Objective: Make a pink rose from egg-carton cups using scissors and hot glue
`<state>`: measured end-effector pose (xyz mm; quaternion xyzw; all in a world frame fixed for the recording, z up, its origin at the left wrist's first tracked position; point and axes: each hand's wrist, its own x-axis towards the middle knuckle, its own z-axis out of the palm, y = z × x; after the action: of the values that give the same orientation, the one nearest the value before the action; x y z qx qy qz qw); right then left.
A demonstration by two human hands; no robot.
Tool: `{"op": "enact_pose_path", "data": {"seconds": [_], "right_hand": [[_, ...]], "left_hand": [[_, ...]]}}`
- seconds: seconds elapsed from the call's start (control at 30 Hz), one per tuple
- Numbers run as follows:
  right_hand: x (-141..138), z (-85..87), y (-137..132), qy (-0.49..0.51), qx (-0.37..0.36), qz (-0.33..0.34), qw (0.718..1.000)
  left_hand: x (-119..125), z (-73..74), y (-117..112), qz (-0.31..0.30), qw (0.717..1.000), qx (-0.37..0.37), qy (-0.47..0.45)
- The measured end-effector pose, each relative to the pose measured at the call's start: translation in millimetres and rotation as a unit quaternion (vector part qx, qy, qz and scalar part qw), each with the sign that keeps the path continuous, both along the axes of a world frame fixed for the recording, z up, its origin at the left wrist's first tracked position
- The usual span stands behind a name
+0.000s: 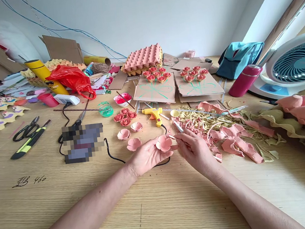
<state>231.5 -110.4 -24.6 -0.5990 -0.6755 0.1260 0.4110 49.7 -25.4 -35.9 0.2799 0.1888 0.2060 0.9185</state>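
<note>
My left hand (148, 155) holds a pink petalled flower cup (164, 143), which looks cut from egg-carton pulp, between thumb and fingers. Close beside it on the right, my right hand (193, 148) is closed, with the tip of a thin pale stick (172, 137) pointing at the cup's edge. A light pointed blade (178, 127) shows just above the right fingers; whether the hand grips it too is hidden. Left of my hands lie a loose pink petal cup (134, 144), two nested cups (123, 134) and several red-painted roses (125, 117).
Behind my hands lies a yellow glue gun (154, 115), its black cord looping below them. Carton scraps (237, 138) spread to the right. Cardboard panels (154, 92) with roses stand behind. Scissors (27, 130), a cutter knife (30, 141), a pink flask (245, 80) and a fan (295, 63) flank the area.
</note>
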Motion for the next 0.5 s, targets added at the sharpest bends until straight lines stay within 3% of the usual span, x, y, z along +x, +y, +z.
{"op": "enact_pose_path", "data": {"seconds": [0.33, 0.5], "right_hand": [[1.5, 0.4, -1.9, -0.011, -0.010, -0.015, 1.000], [-0.7, 1.1, -3.8, 0.005, -0.013, -0.019, 1.000]], "left_hand": [[-0.6, -8.7, 4.1, 0.028, 0.997, 0.031, 0.062], [-1.4, -9.5, 0.6, 0.064, 0.989, 0.099, 0.088]]}}
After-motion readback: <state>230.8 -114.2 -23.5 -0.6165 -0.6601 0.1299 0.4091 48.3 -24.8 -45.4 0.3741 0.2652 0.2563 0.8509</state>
